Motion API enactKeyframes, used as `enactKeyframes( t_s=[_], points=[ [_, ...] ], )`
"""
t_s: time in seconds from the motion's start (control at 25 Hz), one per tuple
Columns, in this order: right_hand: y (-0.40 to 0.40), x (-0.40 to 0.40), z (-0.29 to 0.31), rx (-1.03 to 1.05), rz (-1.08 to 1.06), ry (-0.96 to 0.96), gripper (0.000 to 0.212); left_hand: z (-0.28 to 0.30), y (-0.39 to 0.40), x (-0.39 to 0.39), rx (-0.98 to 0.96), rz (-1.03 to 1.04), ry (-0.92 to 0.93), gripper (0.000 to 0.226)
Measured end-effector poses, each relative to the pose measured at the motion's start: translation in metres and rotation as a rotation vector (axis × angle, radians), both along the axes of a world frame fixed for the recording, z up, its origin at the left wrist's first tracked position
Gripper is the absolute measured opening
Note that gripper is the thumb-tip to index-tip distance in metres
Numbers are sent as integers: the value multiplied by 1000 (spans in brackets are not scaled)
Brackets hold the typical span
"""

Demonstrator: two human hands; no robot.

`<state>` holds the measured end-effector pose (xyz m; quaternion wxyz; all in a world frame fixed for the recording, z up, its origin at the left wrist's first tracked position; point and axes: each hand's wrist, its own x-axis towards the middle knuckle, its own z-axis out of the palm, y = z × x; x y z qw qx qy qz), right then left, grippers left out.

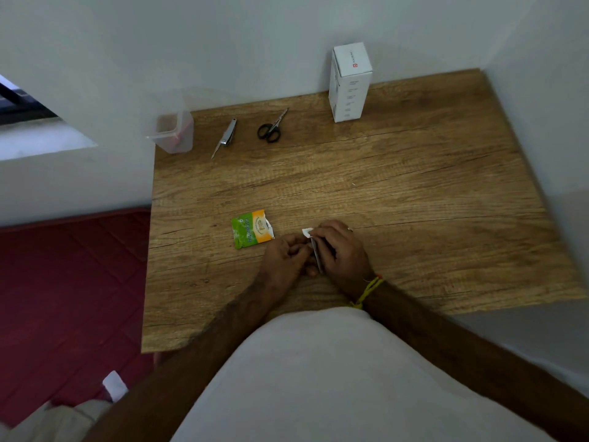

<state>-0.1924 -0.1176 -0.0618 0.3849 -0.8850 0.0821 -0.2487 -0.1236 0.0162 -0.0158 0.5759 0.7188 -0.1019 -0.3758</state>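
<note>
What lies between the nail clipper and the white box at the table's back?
Black-handled scissors, lying flat; the head view shows them.

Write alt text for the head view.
The left hand and right hand hold a thin dark strip with a white scrap over a wooden table. A torn green sachet lies beside them; a clear tub, nail clipper, scissors and white box sit at the far edge.

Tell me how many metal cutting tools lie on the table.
2. A nail clipper lies at the far side beside the plastic container; black-handled scissors lie right of it. The right hand grips a thin item, partly hidden.
</note>
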Motion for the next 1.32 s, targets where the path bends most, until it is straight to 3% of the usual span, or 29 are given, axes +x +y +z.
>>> enactKeyframes(
  t_s=[0.88,1.04,1.32],
  points=[
    [-6,-19,5,-33,118,4,18,7,-9,-1,3,78,126,9],
    [-9,-23,4,-15,147,31,16,5,-8,1,15,90,154,20],
    [-13,-27,6,-46,192,13,17,3,-8,8,19,85,251,18]
  ],
)
